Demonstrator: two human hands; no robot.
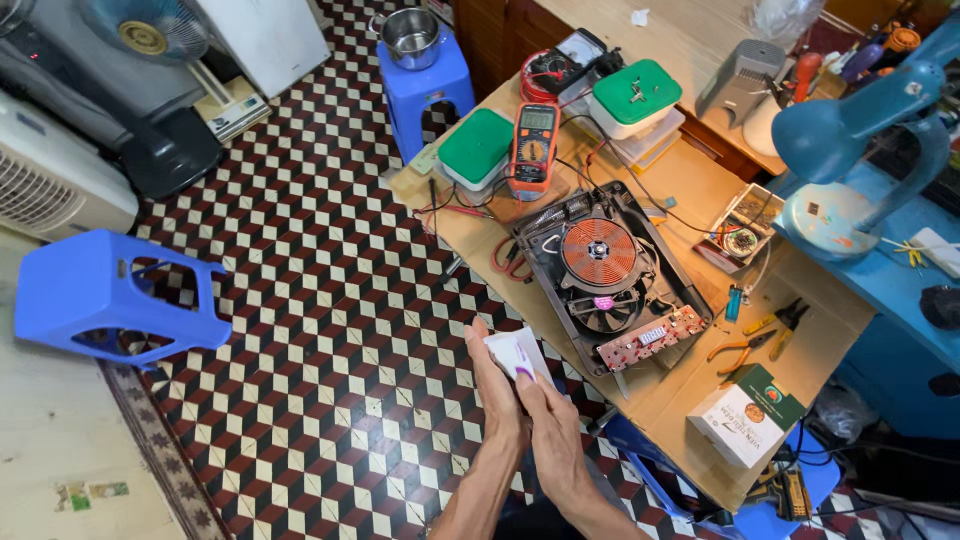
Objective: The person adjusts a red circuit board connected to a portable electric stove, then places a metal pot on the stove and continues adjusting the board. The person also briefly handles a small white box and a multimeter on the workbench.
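My left hand [497, 385] and right hand [553, 420] are pressed close together over the floor, just off the bench [690, 190] edge, both pinching a small white tube [515, 352] between the fingertips. It feels light and soft to me, likely squashy, so I grip its body and keep clear of the purple tip. White, crumpled, purple at one end. Beyond it sits the opened cooker [610, 275], copper coil showing, and the orange meter [533, 150].

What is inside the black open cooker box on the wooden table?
Inside the black open cooker box sit a round copper coil, a black fan and a reddish circuit board. Whatever lies beneath the coil is hidden.
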